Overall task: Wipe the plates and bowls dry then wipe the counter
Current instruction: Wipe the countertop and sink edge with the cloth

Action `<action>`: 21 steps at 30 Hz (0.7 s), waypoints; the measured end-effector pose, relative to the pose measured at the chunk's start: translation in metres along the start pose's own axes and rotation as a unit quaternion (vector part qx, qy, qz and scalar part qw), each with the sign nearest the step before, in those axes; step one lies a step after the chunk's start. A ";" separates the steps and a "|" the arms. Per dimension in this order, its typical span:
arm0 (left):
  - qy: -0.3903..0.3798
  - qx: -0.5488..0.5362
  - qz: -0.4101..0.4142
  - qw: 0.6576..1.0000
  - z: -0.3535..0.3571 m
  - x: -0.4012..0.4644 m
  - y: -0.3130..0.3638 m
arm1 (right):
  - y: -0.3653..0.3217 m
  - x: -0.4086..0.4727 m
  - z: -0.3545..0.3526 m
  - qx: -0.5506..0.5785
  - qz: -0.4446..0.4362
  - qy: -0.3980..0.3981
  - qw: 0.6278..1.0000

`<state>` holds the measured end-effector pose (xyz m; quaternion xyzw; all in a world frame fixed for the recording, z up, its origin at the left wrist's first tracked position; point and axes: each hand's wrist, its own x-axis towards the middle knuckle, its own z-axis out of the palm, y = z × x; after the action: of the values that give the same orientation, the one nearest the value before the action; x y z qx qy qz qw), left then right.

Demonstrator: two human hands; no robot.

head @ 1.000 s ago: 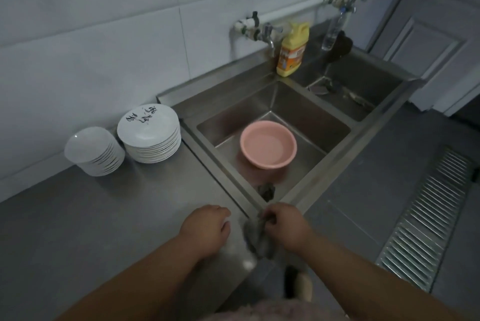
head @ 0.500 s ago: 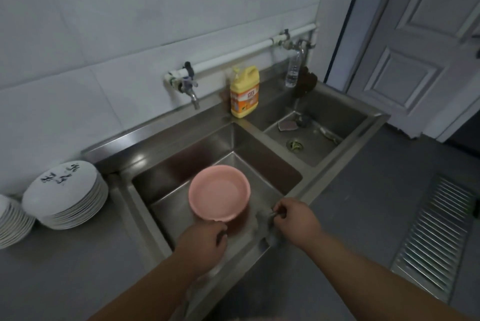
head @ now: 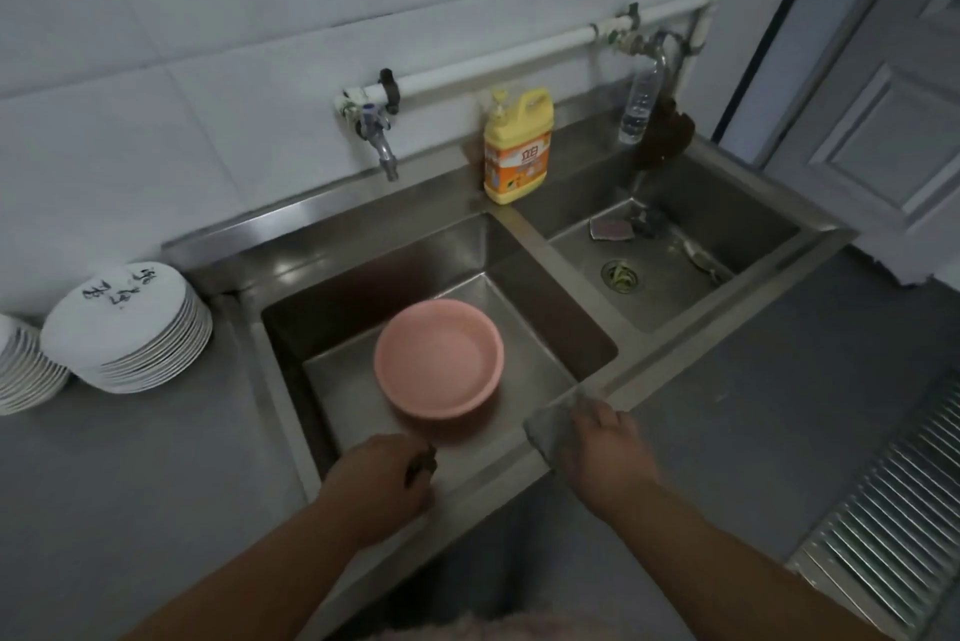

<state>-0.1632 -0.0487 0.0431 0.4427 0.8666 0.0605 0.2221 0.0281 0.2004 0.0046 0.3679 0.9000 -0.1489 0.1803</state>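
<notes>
A stack of white plates (head: 130, 328) with black writing stands on the steel counter (head: 130, 495) at the left, against the wall. A stack of white bowls (head: 26, 370) sits beside it at the frame's edge. My right hand (head: 605, 448) presses a grey cloth (head: 545, 427) flat on the front rim of the sink (head: 483, 474). My left hand (head: 384, 474) rests on the same rim farther left with its fingers curled, and I see nothing held in it. A pink basin (head: 439, 360) sits in the left sink bowl, just beyond both hands.
A yellow detergent bottle (head: 517, 147) stands on the ledge between two wall taps (head: 382, 141). The right sink bowl holds a sponge (head: 613, 228) and a drain (head: 621, 275). A door (head: 883, 95) and a floor grate (head: 893, 510) are to the right.
My view swung right from the counter to the sink. My right hand carried the bunched cloth right along the rim and now spreads it flat. My left hand moved onto the sink's front rim.
</notes>
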 end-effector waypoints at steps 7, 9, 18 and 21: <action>0.024 -0.067 -0.156 0.985 0.007 -0.058 -0.046 | -0.060 -0.006 -0.019 -0.041 -0.104 0.049 0.993; 0.037 -0.083 -0.196 0.976 0.012 -0.082 -0.063 | -0.086 0.001 -0.015 -0.038 -0.138 0.032 0.989; 0.092 -0.122 -0.347 0.926 0.030 -0.215 -0.138 | -0.226 -0.014 0.001 -0.111 -0.309 -0.028 0.944; 0.115 -0.140 -0.384 0.905 0.034 -0.257 -0.155 | -0.268 -0.035 0.007 -0.111 -0.346 -0.039 0.931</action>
<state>-0.1320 -0.3488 0.0513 0.0296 0.9718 0.1415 0.1861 -0.1387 -0.0075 0.0497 0.0051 0.9745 -0.1153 0.1923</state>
